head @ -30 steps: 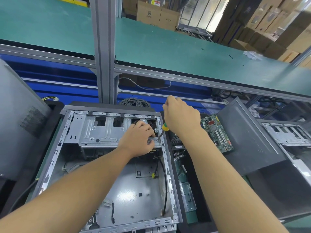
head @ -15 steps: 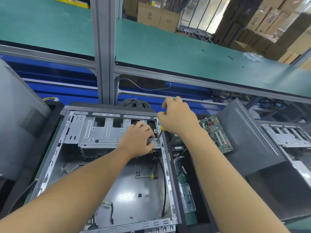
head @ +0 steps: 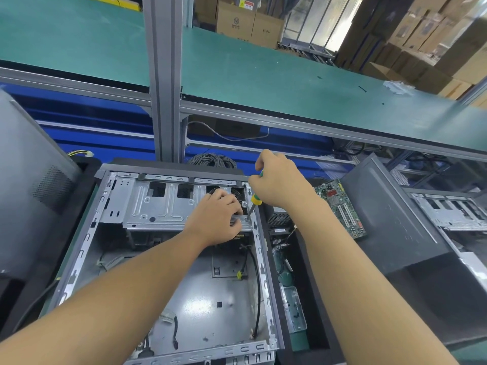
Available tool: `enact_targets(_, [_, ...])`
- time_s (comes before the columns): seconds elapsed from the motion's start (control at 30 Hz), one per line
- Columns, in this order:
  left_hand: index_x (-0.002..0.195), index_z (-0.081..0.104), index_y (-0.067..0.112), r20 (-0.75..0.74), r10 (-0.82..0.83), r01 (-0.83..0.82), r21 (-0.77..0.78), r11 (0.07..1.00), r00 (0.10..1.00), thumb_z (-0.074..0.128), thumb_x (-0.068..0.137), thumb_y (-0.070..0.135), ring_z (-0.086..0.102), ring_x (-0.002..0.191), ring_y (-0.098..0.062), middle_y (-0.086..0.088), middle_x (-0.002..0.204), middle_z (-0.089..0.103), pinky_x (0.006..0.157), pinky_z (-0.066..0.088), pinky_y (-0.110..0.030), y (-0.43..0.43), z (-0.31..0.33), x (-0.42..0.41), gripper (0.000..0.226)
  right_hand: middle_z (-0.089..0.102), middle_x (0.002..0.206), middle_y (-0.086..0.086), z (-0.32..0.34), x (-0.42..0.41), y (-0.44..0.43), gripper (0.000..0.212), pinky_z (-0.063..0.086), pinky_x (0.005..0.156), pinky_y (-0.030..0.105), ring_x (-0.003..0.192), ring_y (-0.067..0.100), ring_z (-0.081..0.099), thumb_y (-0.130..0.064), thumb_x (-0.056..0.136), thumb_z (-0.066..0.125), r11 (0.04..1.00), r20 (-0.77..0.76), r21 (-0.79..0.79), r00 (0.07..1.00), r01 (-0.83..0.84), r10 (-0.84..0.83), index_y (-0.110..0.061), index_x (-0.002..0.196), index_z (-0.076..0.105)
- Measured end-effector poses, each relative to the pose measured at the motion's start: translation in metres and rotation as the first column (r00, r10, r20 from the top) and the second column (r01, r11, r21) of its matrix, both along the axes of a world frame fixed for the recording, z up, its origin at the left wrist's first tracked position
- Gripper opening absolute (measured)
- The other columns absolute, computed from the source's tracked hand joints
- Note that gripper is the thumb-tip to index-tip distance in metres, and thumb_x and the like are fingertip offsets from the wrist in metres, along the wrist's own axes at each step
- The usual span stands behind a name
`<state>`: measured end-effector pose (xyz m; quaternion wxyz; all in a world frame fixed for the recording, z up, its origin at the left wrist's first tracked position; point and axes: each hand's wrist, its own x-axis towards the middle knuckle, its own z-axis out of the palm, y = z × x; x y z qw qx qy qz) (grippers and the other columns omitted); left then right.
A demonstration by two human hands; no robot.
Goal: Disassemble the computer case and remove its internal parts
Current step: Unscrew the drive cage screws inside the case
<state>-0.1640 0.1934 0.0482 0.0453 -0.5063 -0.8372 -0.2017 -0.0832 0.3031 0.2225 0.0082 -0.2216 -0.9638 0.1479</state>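
Head cam: right hand (head: 279,180) grips the screwdriver (head: 256,200), tip at the far-right corner of the case (head: 203,306); left hand (head: 214,219) clutches the drive bracket (head: 158,206) there.

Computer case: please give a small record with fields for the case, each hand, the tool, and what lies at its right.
case: computer case, open on top, loose cables inside
left hand: grips the metal bracket at its right end
right hand: holds the screwdriver, tip down at the bracket
right of case: green circuit board
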Motion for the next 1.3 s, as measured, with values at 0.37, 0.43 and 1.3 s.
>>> enact_targets(0.37, [0.115, 0.066, 0.042, 0.233, -0.033, 0.024, 0.041, 0.999, 0.972, 0.058, 0.088, 0.044, 0.037, 0.120, -0.011, 0.024, 0.115, 0.060, 0.099, 0.035, -0.035, 0.000, 0.003, -0.006, 0.028, 0.056, 0.112, 0.011, -0.002, 0.000, -0.001, 0.024, 0.052, 0.076, 0.045, 0.090, 0.036, 0.059, -0.031, 0.107, 0.037, 0.980, -0.003, 0.196, 1.000, 0.028, -0.028, -0.011, 0.118, 0.045])
enact_targets(0.43, [0.113, 0.068, 0.044, 0.306, -0.033, 0.023, 0.036, 0.999, 0.951, 0.062, 0.087, 0.045, 0.036, 0.121, -0.011, 0.024, 0.115, 0.061, 0.102, 0.033, -0.035, 0.001, 0.005, -0.009, 0.027, 0.054, 0.113, 0.011, -0.001, 0.000, -0.002, 0.020, 0.050, 0.076, 0.044, 0.092, 0.036, 0.058, -0.026, 0.104, 0.040, 0.990, -0.004, 0.136, 1.000, 0.025, -0.024, -0.012, 0.117, 0.046])
enact_targets(1.3, [0.091, 0.065, 0.034, 0.148, 0.003, -0.009, 0.043, 0.999, 0.989, 0.058, 0.093, 0.045, 0.049, 0.097, -0.007, 0.021, 0.097, 0.056, 0.092, 0.035, -0.033, 0.018, 0.000, 0.005, 0.013, 0.058, 0.098, -0.001, -0.005, 0.013, -0.003, 0.017, 0.041, 0.062, 0.036, 0.081, 0.028, 0.058, -0.015, 0.094, 0.052, 0.989, -0.214, 0.146, 0.977, 0.038, -0.006, -0.017, 0.111, 0.051])
